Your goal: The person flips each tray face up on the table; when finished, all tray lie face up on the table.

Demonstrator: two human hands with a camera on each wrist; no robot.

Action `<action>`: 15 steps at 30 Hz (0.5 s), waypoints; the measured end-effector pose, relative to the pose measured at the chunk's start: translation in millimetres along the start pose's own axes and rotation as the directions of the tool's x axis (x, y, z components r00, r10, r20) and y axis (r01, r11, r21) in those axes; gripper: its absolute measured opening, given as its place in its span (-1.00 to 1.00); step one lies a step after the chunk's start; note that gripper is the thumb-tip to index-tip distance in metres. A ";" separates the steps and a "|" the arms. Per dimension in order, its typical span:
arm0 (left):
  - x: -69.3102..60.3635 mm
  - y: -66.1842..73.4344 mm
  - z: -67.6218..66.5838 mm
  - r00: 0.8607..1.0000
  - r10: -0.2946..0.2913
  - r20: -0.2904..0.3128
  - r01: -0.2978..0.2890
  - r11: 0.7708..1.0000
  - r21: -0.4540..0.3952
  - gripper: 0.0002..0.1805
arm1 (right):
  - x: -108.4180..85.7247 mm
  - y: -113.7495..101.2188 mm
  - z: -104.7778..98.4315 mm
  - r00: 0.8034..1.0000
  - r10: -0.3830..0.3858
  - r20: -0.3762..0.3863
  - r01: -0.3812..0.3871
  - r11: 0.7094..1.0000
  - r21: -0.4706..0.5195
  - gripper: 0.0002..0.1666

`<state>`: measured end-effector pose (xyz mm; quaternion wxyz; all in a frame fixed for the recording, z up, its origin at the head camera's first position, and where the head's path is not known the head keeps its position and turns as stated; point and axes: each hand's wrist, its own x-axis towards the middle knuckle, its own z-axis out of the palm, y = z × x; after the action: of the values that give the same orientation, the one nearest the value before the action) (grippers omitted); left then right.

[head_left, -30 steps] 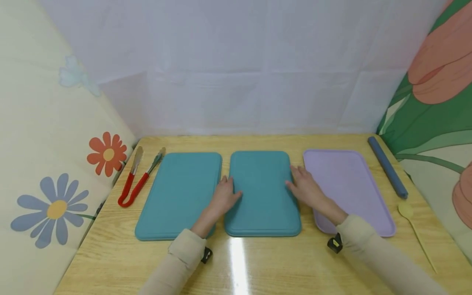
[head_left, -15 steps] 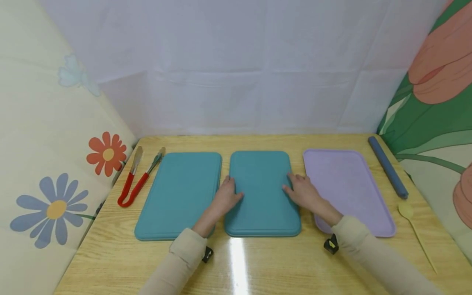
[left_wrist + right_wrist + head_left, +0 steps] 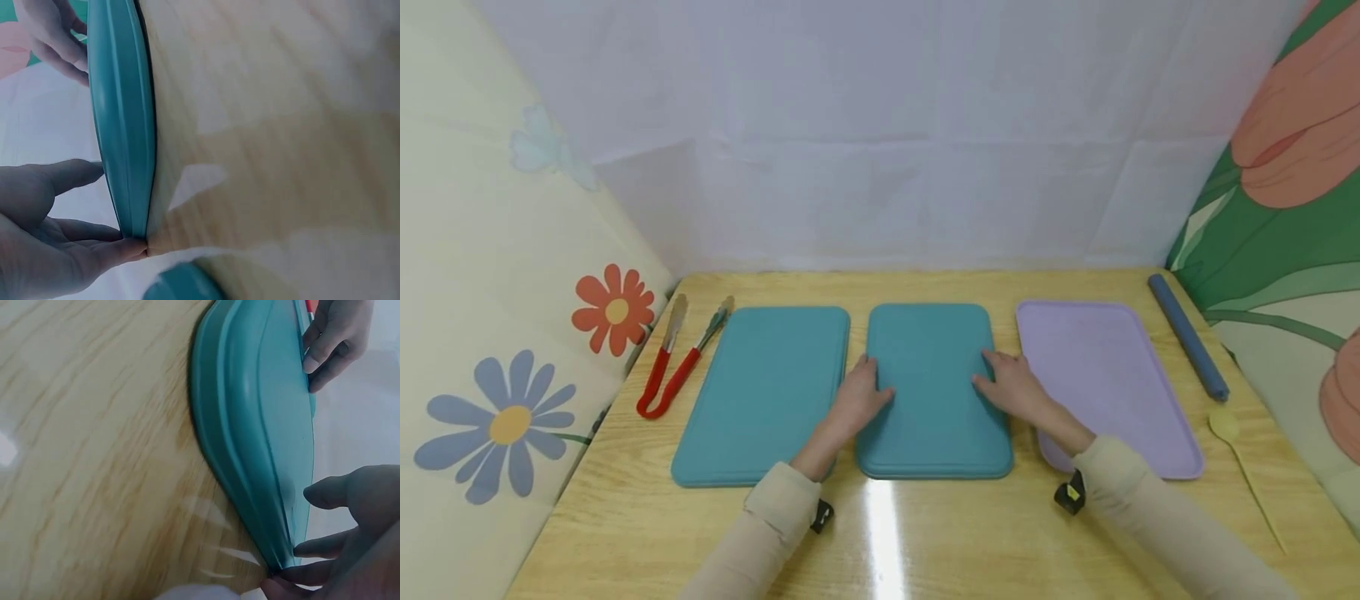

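Observation:
Three trays lie in a row on the table. The middle one is a teal tray (image 3: 934, 367), lying with its flat face up. My left hand (image 3: 857, 397) holds its left edge, thumb over the top face and fingertips at the side near the tabletop. On the opposite edge, my right hand (image 3: 1018, 390) has its fingertips low against the side and its thumb over the top. Both wrist views show the tray's rounded rim resting on the wood. A second teal tray (image 3: 763, 392) lies left of my left hand. The purple tray (image 3: 1108, 379) is partly under my right forearm.
Red-handled tongs (image 3: 662, 387) lie spread at the far left of the wooden table (image 3: 970, 542). At the right side are a dark blue roll (image 3: 1187, 337) and a yellow long-handled spoon (image 3: 1225, 427). Cloth hangs behind and at both sides.
My right hand has moved slightly left and down onto the middle teal tray's right edge. My left hand has barely shifted at the left edge. The trays have stayed in place.

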<state>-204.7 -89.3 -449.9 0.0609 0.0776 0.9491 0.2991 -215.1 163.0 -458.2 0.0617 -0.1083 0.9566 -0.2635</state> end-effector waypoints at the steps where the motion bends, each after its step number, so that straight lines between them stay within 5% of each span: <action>1: 0.2 0.1 0.0 1.000 0.004 -0.003 -0.004 1.000 0.005 -0.32 | 1.0 0.1 -0.4 1.000 0.018 0.004 -0.018 1.000 0.021 -0.32; 7: 1.3 0.9 1.6 1.000 -0.003 -0.002 0.003 1.000 0.023 -0.29 | 4.7 -0.4 -5.3 0.989 0.140 0.043 -0.146 0.974 0.175 -0.27; 15: 2.5 -1.2 2.1 0.999 -0.033 0.017 0.033 0.999 0.004 -0.18 | 5.4 2.4 -8.1 0.986 0.166 0.035 -0.167 0.914 0.370 -0.24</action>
<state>-207.0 -88.6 -452.4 0.0739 0.0646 0.9502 0.2958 -222.2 167.6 -452.8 0.1048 -0.0133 0.8949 -0.4336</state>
